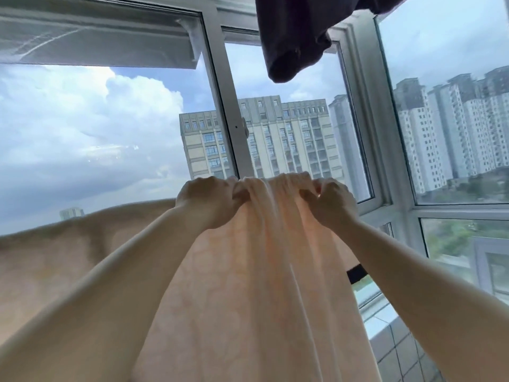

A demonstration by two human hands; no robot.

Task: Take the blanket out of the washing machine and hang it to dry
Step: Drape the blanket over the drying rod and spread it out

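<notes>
A pale peach blanket (256,271) hangs down in long folds from a bunched top edge held up in front of the window. My left hand (206,199) grips the gathered top edge on the left. My right hand (330,201) grips it on the right, a short gap between the two. More of the blanket (55,252) spreads out to the lower left behind my left arm. No rail or line under the blanket is visible, and the washing machine is out of sight.
A dark garment (297,37) hangs overhead at the top centre. White window frames (228,106) stand straight ahead, with an open sash (366,128) to the right. A tiled sill (399,351) lies at lower right. Tall buildings show outside.
</notes>
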